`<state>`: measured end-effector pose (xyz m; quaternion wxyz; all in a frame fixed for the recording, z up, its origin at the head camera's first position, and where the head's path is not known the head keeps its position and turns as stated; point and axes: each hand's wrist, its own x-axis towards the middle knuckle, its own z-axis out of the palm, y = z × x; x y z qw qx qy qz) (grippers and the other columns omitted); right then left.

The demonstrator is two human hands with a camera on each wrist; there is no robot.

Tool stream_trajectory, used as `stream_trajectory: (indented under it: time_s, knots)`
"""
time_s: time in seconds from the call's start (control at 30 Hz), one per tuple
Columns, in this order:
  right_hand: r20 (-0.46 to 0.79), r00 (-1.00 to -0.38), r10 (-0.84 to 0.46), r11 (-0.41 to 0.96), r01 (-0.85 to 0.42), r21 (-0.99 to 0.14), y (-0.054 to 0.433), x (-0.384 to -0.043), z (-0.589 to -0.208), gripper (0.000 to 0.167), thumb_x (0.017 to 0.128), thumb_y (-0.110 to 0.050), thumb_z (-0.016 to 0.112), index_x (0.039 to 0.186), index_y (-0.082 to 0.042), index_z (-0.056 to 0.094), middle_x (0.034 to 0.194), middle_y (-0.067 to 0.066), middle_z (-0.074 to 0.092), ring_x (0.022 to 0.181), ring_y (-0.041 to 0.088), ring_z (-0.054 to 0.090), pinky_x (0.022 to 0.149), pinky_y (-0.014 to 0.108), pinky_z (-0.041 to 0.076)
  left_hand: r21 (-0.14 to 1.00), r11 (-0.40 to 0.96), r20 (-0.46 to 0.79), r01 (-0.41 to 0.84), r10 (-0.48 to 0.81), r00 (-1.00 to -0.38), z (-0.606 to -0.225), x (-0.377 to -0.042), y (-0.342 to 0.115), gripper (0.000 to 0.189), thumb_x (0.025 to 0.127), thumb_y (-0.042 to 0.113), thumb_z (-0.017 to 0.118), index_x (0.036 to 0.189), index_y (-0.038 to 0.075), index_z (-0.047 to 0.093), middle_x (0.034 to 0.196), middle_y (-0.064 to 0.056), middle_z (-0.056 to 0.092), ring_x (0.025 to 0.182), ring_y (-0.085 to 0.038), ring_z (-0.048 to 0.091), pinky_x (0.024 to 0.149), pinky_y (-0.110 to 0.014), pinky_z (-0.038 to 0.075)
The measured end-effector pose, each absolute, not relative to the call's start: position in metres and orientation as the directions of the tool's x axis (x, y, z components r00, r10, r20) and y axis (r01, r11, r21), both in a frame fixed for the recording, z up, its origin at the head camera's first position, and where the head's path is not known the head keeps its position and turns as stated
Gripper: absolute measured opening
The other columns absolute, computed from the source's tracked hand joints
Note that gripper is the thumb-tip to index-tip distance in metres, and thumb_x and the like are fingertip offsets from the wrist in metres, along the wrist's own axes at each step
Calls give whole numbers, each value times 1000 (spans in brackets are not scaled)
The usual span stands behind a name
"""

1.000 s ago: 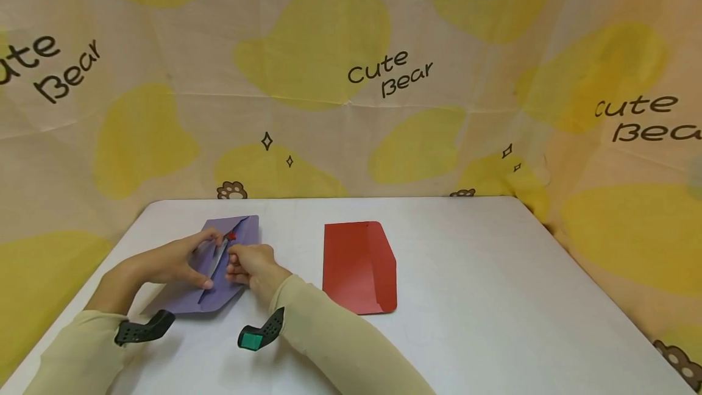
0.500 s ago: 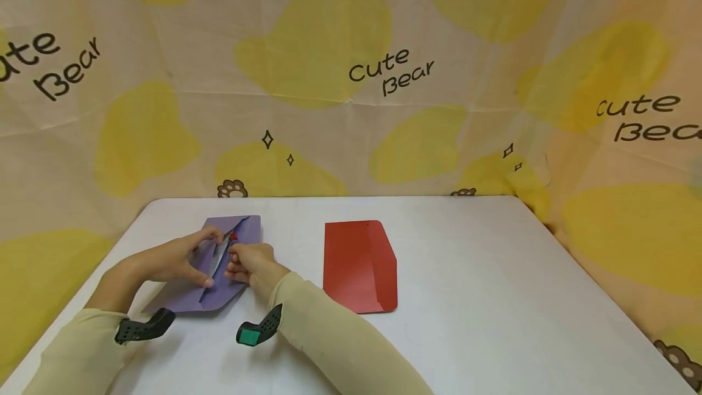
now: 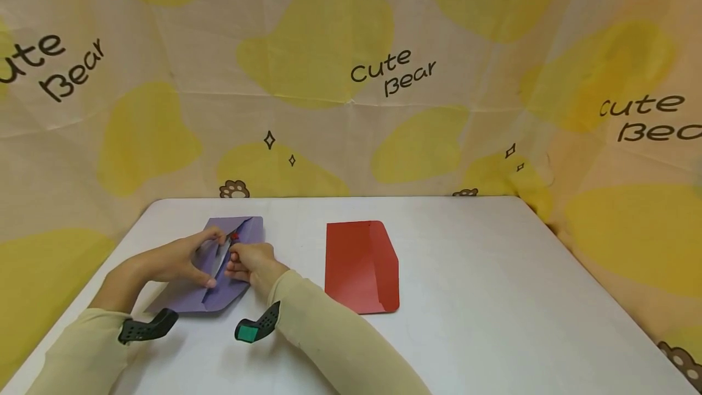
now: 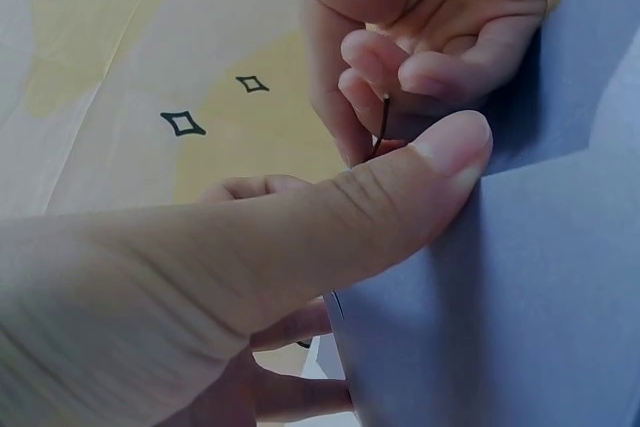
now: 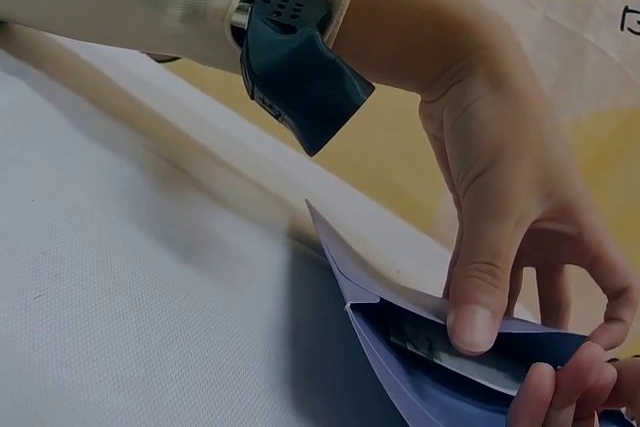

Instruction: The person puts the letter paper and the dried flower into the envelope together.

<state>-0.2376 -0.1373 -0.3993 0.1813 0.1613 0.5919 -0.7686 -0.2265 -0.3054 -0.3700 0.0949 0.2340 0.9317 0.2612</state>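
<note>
At the left of the table a purple envelope (image 3: pixel 181 300) lies with its pocket gaping. My left hand (image 3: pixel 167 259) grips the pocket's edge, thumb and fingers spread along it. In the right wrist view the left thumb overlaps the rim, and a pale card with dark print (image 5: pixel 465 364) shows inside. My right hand (image 3: pixel 255 264) is at the opening with curled fingers, pinching a small red thing (image 3: pixel 235 236). A thin dark cord (image 4: pixel 384 125) sticks up beside those fingers in the left wrist view. Most of the red thing is hidden by the hand.
A red envelope (image 3: pixel 351 267) lies flat on the white table (image 3: pixel 493 297), right of the hands. Behind the table hangs a yellow-patterned cloth (image 3: pixel 329 47). Dark wrist mounts (image 3: pixel 148 326) jut from both sleeves.
Both hands keep nearly the same place on the purple envelope. The red piece shifts very slightly at the right fingertips; the whole head view drifts a little.
</note>
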Motion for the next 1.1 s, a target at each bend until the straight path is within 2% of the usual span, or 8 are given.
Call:
stream_trajectory:
  time_s: [0.17,0.43,0.93,1.1]
  knots:
    - [-471,-879,-73,-220,475,-852,-139,-238,-401,29,88,-1,66,61,-9,57,52,-4,51,44,6,50,58,26,60,531,745,-42,404,499,-865,-370,-227,-305,75,71,31,92,125,10,42,131,-24,51,121,-45,49,101,-68,38]
    - [-477,-878,-47,-219,475,-852,-143,-235,-399,31,89,-3,66,61,-11,57,53,-6,51,43,4,48,43,15,47,540,735,-36,410,507,-861,-370,-227,-305,74,71,31,92,123,9,44,130,-23,51,120,-42,49,101,-65,38]
    - [-485,-873,-43,-233,481,-845,-145,-235,-397,30,88,-2,66,61,-10,57,52,-6,51,42,3,46,39,13,43,535,736,-29,415,507,-862,-371,-227,-305,73,70,31,92,121,11,44,128,-22,52,116,-40,50,99,-62,40]
    - [-485,-873,-51,-224,483,-846,-146,-235,-398,32,88,-2,65,59,-11,57,51,-6,50,42,3,46,40,13,43,531,744,-41,405,500,-865,-371,-226,-304,73,71,31,92,122,11,44,128,-23,51,116,-42,50,101,-66,39]
